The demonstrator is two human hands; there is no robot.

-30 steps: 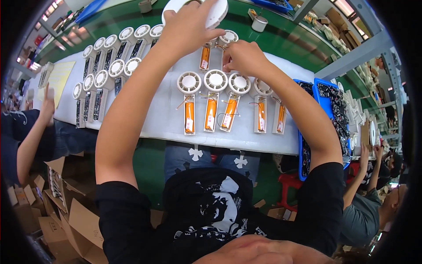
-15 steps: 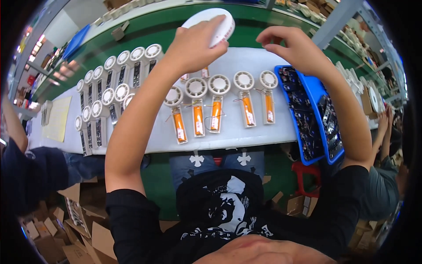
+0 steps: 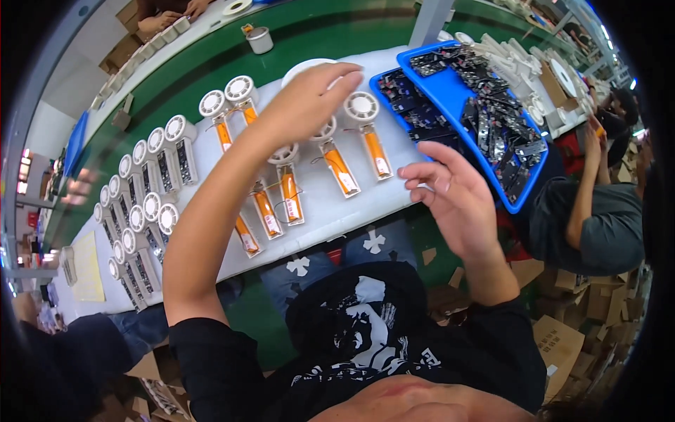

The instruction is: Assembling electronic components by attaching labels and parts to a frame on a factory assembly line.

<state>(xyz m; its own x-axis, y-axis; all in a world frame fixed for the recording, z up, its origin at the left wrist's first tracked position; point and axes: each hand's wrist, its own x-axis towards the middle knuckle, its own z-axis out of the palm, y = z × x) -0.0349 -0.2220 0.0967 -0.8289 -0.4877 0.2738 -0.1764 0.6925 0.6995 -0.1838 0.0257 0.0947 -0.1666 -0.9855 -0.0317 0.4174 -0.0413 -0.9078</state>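
My left hand (image 3: 309,105) reaches over the table with its fingers stretched out, beside a white disc-shaped roll (image 3: 301,70) that it partly hides. My right hand (image 3: 457,200) is raised near the table's front edge, its fingers curled and fingertips close together. A small pale bit seems to show at those fingertips, too small to name. Nearest to it lies a white handheld-fan body (image 3: 362,107) with a round grille and an orange battery (image 3: 375,151) in its open handle. Several more such fan bodies lie under and around my left forearm, some partly covered.
Fan bodies with dark circuit boards (image 3: 165,165) stand in rows at the left, by a yellowish sheet (image 3: 88,267). Blue trays (image 3: 485,169) of circuit boards sit at the right. A metal post (image 3: 430,24) rises behind them. A round tin (image 3: 259,41) stands beyond the table. Co-workers sit both sides.
The white roll has gone from raised in my left hand to down on the table. My right hand has come down and nearer to me. The view has turned to the right.
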